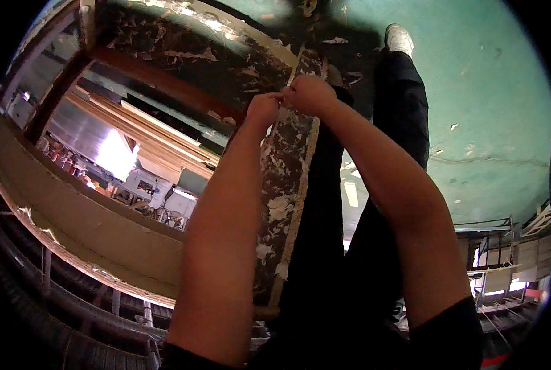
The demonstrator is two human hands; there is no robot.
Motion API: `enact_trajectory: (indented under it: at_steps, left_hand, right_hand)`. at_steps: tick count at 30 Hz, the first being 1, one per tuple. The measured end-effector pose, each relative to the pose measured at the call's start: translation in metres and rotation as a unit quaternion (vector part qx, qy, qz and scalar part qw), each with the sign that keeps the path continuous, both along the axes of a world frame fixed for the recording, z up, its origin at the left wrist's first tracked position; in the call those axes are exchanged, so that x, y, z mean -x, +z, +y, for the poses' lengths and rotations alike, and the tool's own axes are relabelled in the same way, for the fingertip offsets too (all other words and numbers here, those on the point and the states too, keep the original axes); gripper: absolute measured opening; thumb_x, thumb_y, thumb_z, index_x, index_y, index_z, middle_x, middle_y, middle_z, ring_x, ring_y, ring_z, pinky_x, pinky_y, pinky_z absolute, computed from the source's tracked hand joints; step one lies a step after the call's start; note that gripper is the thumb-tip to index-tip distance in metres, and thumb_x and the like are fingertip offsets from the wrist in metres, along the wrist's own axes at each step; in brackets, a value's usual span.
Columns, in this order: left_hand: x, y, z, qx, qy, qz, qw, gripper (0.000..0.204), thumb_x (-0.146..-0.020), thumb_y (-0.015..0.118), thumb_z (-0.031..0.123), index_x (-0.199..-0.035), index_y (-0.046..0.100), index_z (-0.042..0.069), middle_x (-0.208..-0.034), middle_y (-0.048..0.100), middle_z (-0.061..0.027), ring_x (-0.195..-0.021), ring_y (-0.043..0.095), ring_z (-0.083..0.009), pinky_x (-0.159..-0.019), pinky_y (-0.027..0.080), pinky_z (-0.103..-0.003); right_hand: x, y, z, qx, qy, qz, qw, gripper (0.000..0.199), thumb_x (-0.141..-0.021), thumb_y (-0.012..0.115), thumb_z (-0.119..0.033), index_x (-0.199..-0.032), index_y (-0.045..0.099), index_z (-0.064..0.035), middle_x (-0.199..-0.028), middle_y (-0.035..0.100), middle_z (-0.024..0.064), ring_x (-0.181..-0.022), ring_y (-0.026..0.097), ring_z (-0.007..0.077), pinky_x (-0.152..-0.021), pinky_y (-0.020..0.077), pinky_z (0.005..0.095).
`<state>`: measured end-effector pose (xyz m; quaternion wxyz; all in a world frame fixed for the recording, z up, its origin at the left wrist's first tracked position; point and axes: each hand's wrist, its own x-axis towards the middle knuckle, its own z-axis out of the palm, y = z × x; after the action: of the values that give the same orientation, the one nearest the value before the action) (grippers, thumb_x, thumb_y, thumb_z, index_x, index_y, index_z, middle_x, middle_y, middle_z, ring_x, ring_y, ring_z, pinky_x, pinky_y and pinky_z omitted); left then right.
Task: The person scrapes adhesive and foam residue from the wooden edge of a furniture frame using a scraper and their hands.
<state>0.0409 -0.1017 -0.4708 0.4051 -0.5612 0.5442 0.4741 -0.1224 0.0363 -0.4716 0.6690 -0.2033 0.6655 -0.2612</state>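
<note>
My left hand (pixel 263 110) and my right hand (pixel 309 95) meet at the upper part of a long narrow panel (pixel 286 157). Its dark brown face is blotched with torn whitish scraps, and a rough pale edge runs along its right side. Fingers of both hands are closed, with their tips almost together over the panel. Whatever lies between them is too small to make out. Beyond the hands, a wider dark surface (pixel 183 55) carries more pale flakes.
A reddish-brown bar (pixel 164 80) crosses left of my hands. Pale boards (pixel 146 132) and cluttered equipment (pixel 146 188) show through the opening below it. A brown strip (pixel 90 216) with a ragged edge curves at left. My shoe (pixel 399 39) rests on the green floor (pixel 479 92).
</note>
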Motion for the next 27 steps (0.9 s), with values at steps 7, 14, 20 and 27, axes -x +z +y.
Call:
enact_trajectory:
  at_steps: [7, 14, 20, 27]
  left_hand:
    - [0.076, 0.057, -0.013, -0.116, 0.081, -0.103, 0.984, 0.028, -0.101, 0.052, 0.018, -0.117, 0.074, 0.009, -0.105, 0.071, -0.0054, -0.099, 0.066, -0.0191, -0.086, 0.053, -0.046]
    - [0.064, 0.058, -0.011, -0.145, 0.169, -0.065, 0.973, 0.022, -0.104, 0.053, 0.015, -0.118, 0.066, 0.004, -0.100, 0.069, -0.0065, -0.087, 0.067, -0.0180, -0.077, 0.057, -0.037]
    - [0.052, 0.046, -0.005, -0.109, 0.209, -0.071, 0.969, 0.023, -0.101, 0.049, 0.012, -0.114, 0.065, 0.004, -0.098, 0.066, -0.0065, -0.084, 0.065, -0.0197, -0.073, 0.056, -0.038]
    - [0.059, 0.054, 0.007, 0.024, 0.247, -0.086, 0.965, 0.024, -0.098, 0.051, 0.014, -0.114, 0.067, 0.007, -0.096, 0.066, -0.0082, -0.081, 0.064, -0.0231, -0.071, 0.055, -0.040]
  right_hand:
    - [-0.027, -0.034, 0.004, 0.028, -0.146, -0.063, 0.987, 0.045, -0.089, 0.072, -0.043, -0.103, 0.072, 0.0005, -0.093, 0.073, 0.0217, -0.085, 0.073, 0.0341, -0.077, 0.0572, 0.0451]
    - [-0.001, -0.030, -0.015, 0.028, 0.059, -0.132, 0.989, 0.044, -0.084, 0.079, -0.043, -0.082, 0.074, 0.0005, -0.073, 0.070, 0.0145, -0.065, 0.069, 0.0225, -0.059, 0.0542, 0.0373]
    - [0.016, -0.033, -0.024, -0.043, 0.121, -0.234, 0.964, 0.045, -0.084, 0.078, -0.047, -0.086, 0.076, -0.0017, -0.072, 0.070, 0.0086, -0.062, 0.068, 0.0205, -0.060, 0.0567, 0.0351]
    - [0.014, -0.040, -0.045, -0.032, 0.215, -0.199, 0.956, 0.046, -0.087, 0.076, -0.048, -0.082, 0.073, -0.0026, -0.076, 0.071, 0.0066, -0.066, 0.067, 0.0217, -0.063, 0.0585, 0.0387]
